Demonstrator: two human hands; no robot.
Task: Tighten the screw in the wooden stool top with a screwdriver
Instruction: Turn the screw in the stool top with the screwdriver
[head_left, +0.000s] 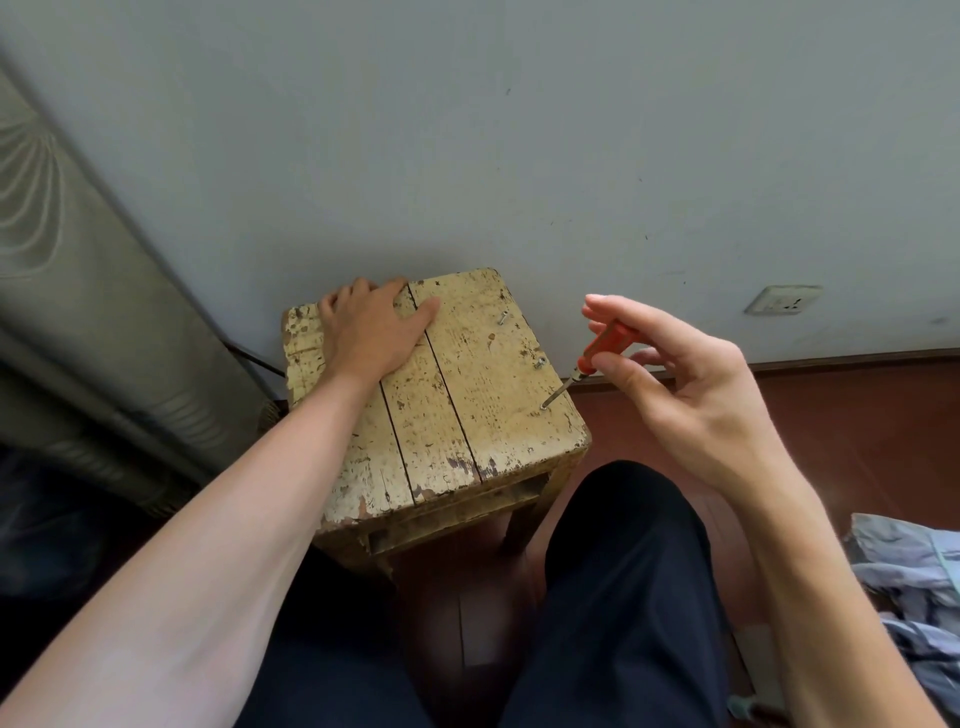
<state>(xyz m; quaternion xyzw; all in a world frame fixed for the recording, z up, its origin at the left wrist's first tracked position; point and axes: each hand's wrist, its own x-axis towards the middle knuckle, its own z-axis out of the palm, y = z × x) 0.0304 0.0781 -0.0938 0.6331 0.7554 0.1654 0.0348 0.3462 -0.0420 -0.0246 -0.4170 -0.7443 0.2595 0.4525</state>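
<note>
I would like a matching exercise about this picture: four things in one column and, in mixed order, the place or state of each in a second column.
Column one:
1. left hand
2. right hand
3. screwdriver
4. wall socket

Column two:
a. low on the wall
b. tip at a screw
c. rests flat on the stool top
d. pinches the screwdriver

Pairs: 1-c, 2-d, 3-b, 4-a.

Orange screwdriver tilted, tip on screw.
</note>
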